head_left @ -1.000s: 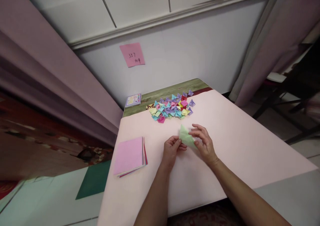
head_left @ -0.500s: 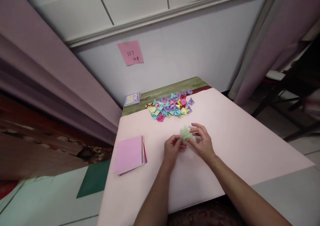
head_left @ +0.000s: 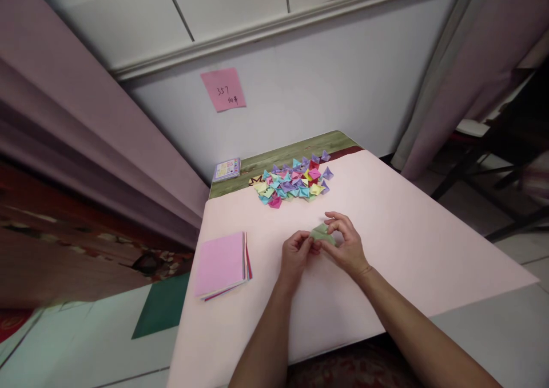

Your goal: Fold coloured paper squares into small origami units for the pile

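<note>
A piece of light green origami paper [head_left: 322, 235], partly folded, is held between both hands over the table. My left hand [head_left: 297, 252] pinches its left corner between thumb and fingers. On the other side, my right hand [head_left: 345, 243] grips its right and lower edge, the index finger bent over the top. Fingers cover part of the paper, so its full shape is hidden. Beyond the hands lies a pile of small folded paper pieces [head_left: 291, 183] in purple, blue, pink, yellow and red. To the left sits a stack of square paper [head_left: 221, 265], pink sheet on top.
The table [head_left: 412, 251] has a pale pink cover, with a green wood-pattern strip [head_left: 300, 149] along its back. A packet [head_left: 227, 169] lies at the back left corner. A pink note [head_left: 223, 90] hangs on the wall. Curtains [head_left: 107, 79] flank the table.
The green paper's upper point has come down, and the paper now looks flatter and darker. Both hands stay nearly in place, with the right fingers shifting slightly.
</note>
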`<act>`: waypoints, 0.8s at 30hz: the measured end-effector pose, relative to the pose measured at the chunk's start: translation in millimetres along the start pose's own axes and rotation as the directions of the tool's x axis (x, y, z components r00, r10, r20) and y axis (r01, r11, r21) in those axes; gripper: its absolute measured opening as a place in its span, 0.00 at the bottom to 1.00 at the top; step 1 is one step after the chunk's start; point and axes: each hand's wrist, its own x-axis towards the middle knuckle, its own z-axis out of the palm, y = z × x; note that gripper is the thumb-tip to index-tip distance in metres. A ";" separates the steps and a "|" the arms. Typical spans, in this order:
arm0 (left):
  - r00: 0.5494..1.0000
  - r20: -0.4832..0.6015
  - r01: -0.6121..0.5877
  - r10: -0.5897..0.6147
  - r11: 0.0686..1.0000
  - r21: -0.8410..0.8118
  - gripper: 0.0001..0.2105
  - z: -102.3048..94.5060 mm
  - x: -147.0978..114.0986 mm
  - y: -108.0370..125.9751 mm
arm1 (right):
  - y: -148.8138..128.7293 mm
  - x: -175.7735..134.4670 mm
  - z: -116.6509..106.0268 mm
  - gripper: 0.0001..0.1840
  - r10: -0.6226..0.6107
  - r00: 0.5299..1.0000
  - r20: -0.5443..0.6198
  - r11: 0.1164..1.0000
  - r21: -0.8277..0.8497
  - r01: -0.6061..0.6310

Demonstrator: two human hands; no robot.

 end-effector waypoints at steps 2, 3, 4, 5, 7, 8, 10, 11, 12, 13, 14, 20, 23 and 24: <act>1.000 0.006 -0.008 0.008 1.000 0.001 0.12 1.0 -0.5 1.3 | -0.3 -0.1 0.0 0.13 -0.004 1.000 -0.003 1.000 -0.002 0.004; 1.000 0.002 -0.008 0.008 1.000 -0.001 0.12 1.2 -0.5 1.9 | -0.7 -0.1 -0.1 0.13 -0.009 1.000 -0.005 1.000 -0.006 0.009; 1.000 -0.007 -0.003 0.003 1.000 -0.005 0.12 1.3 -0.2 2.3 | -1.1 -0.2 -0.3 0.13 -0.018 1.000 -0.007 1.000 -0.012 0.018; 1.000 -0.022 0.006 -0.007 1.000 -0.012 0.13 1.2 0.3 2.7 | -1.7 -0.3 -0.6 0.13 -0.028 1.000 -0.013 0.999 -0.020 0.028; 0.998 -0.053 0.027 -0.029 0.999 -0.033 0.14 0.5 1.7 3.3 | -3.2 -0.4 -1.3 0.13 -0.050 0.998 -0.036 0.998 -0.034 0.049; 0.997 -0.066 0.035 -0.038 0.998 -0.046 0.15 0.0 2.4 3.6 | -3.9 -0.4 -1.7 0.14 -0.058 0.997 -0.051 0.998 -0.039 0.056; 0.996 -0.076 0.043 -0.048 0.997 -0.069 0.15 -0.8 3.7 4.2 | -5.3 -0.5 -2.7 0.14 -0.072 0.995 -0.075 0.997 -0.043 0.069; 0.996 -0.076 0.044 -0.050 0.996 -0.080 0.15 -1.1 4.0 4.6 | -5.8 -0.6 -3.2 0.14 -0.077 0.994 -0.078 0.996 -0.043 0.074; 0.996 -0.075 0.044 -0.050 0.995 -0.090 0.15 -1.2 4.2 5.0 | -6.2 -0.7 -3.6 0.14 -0.083 0.994 -0.076 0.996 -0.043 0.080; 0.996 -0.073 0.041 -0.049 0.994 -0.099 0.15 -1.2 4.3 5.5 | -6.5 -0.8 -3.9 0.14 -0.090 0.993 -0.070 0.995 -0.043 0.088; 0.996 -0.070 0.039 -0.046 0.993 -0.108 0.15 -1.0 4.2 5.9 | -6.8 -0.9 -4.1 0.14 -0.097 0.993 -0.063 0.995 -0.043 0.094; 0.997 -0.051 0.056 -0.063 0.990 -0.126 0.15 -0.5 3.7 7.3 | -8.5 -1.3 -3.5 0.17 -0.126 0.991 -0.038 0.991 -0.048 0.124; 0.998 -0.028 0.049 -0.053 0.990 -0.133 0.15 -0.9 3.6 6.9 | -8.5 -1.3 -3.0 0.18 -0.119 0.992 -0.035 0.992 -0.048 0.117; 0.999 -0.021 0.045 -0.048 0.990 -0.135 0.14 -1.0 3.6 6.8 | -8.2 -1.4 -2.9 0.17 -0.113 0.993 -0.031 0.993 -0.048 0.112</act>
